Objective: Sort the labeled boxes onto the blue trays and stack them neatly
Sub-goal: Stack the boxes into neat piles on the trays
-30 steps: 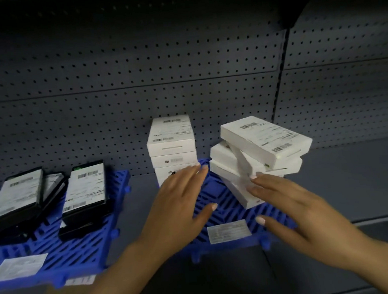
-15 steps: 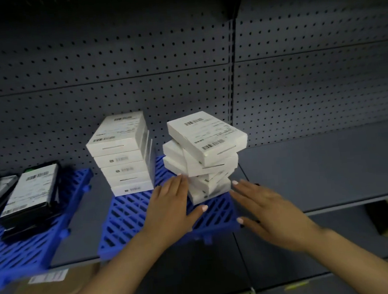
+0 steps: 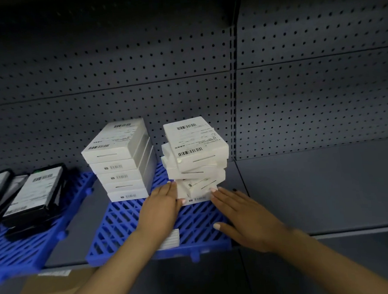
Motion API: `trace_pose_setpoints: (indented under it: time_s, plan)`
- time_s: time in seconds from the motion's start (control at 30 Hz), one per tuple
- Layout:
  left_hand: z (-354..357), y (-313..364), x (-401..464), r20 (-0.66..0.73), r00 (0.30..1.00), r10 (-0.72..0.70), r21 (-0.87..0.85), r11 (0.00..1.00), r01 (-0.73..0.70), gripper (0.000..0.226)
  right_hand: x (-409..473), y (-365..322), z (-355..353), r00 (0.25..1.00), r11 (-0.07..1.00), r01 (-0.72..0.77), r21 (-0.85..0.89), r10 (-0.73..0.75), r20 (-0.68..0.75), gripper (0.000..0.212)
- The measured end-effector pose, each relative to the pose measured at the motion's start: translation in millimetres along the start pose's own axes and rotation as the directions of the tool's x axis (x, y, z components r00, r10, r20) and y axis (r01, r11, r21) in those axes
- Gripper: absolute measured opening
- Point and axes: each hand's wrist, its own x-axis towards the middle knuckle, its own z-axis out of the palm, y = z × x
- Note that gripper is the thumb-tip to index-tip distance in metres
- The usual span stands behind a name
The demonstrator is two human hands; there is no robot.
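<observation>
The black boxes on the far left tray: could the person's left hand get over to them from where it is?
Probably yes. The left hand rests flat against the crooked white stack, holding nothing. The black boxes lie low with their tops uncovered, and only the tidy white stack stands between, set further back.

A dark grey pegboard back panel (image 3: 118,67) rises behind the shelf, its rows of small holes running across in neat lines. A vertical slotted upright (image 3: 234,93) splits it from a second perforated panel (image 3: 322,87) to the right. The grey metal shelf (image 3: 317,184) stretches out below. Under the shelf edge, low on the left, sits a brown cardboard carton (image 3: 49,291) with a white label on top, blurred.
</observation>
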Motion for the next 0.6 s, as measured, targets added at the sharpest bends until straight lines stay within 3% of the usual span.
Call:
trace_pose_setpoints:
  time_s: [0.13, 0.3, 0.6]
  plan:
    - [4, -6, 21, 0.066, 0.998, -0.021, -0.091, 0.995, 0.027, 0.056, 18, 5, -1, 1.000, 0.999, -0.022, 0.029, 0.023, -0.015, 0.079]
    - [10, -18, 37, 0.020, 0.999, 0.031, -0.169, 0.985, -0.028, 0.035, 26, 6, 1, 0.999, 0.998, -0.023, 0.061, 0.024, -0.030, 0.075]
    - [14, -22, 40, -0.012, 0.999, 0.041, -0.194, 0.980, -0.042, 0.027, 24, 10, 4, 0.999, 0.997, -0.026, 0.076, 0.028, -0.018, 0.076]
